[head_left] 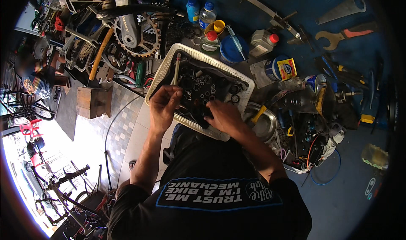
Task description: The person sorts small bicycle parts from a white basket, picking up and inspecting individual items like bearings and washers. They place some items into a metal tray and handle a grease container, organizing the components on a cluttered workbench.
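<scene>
A cream plastic basket (249, 84) lined with black cloth (228, 77) lies in front of me. Inside it are several small metal rings and bearings (196, 87), and a long metal rod (176, 68) runs along its left side. Over the basket's left part is my left hand (166, 101), thumb and fingers pinched together; whatever is between them is too small to make out. My right hand (225, 116) reaches over the near right rim with fingers curled down at the dark cloth. Its fingertips are partly hidden. Two larger dark rings (235, 93) sit near the right wall.
Behind the basket stand bottles (207, 15), a blue tub (232, 49) and a grey red-capped jug (264, 42). A crankset (132, 35) lies far left. A metal bowl (266, 123) is at the right. Tools such as a large wrench (338, 38) hang on the blue wall.
</scene>
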`<action>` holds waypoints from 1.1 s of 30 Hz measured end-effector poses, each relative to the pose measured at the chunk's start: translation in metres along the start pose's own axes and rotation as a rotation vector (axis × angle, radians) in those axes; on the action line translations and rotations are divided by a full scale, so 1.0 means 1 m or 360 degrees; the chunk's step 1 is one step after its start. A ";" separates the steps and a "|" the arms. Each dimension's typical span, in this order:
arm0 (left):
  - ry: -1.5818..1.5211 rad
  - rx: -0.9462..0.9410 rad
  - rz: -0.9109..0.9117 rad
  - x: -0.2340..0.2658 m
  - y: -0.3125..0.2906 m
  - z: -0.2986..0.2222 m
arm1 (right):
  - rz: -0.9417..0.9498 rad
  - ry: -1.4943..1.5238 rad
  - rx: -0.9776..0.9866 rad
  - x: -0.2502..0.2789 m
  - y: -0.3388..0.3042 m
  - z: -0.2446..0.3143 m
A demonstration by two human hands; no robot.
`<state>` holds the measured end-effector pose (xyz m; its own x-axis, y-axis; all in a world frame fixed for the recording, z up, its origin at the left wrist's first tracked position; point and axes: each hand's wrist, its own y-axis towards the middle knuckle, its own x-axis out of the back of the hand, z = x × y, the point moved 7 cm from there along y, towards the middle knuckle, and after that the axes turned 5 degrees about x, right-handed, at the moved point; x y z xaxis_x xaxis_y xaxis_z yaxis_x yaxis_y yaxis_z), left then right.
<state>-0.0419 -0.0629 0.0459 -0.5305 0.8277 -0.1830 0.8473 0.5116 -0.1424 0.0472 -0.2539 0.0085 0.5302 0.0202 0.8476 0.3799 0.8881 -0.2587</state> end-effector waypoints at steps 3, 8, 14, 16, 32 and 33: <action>0.0038 0.0046 -0.0003 0.001 -0.004 0.007 | -0.0035 0.0058 -0.0028 -0.004 0.001 -0.007; 0.0082 0.0063 -0.0050 0.006 -0.003 0.003 | -0.0588 -0.0050 -0.0261 0.063 -0.016 -0.057; 0.0129 0.0020 -0.0053 0.008 0.004 0.000 | -0.0443 -0.0396 -0.0506 0.082 -0.020 -0.064; 0.0101 0.0023 -0.0040 0.001 0.005 -0.004 | -0.0414 -0.0435 -0.0519 0.078 -0.019 -0.064; 0.0175 0.0032 -0.0066 0.013 0.002 -0.008 | -0.0423 -0.0328 -0.0374 0.073 -0.008 -0.070; 0.0180 0.0040 -0.0078 0.013 0.002 -0.011 | -0.0425 -0.0242 -0.0430 0.080 -0.012 -0.068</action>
<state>-0.0472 -0.0486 0.0538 -0.5637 0.8234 -0.0645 0.8190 0.5472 -0.1728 0.1366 -0.2945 0.0477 0.2759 -0.1090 0.9550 0.6853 0.7190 -0.1159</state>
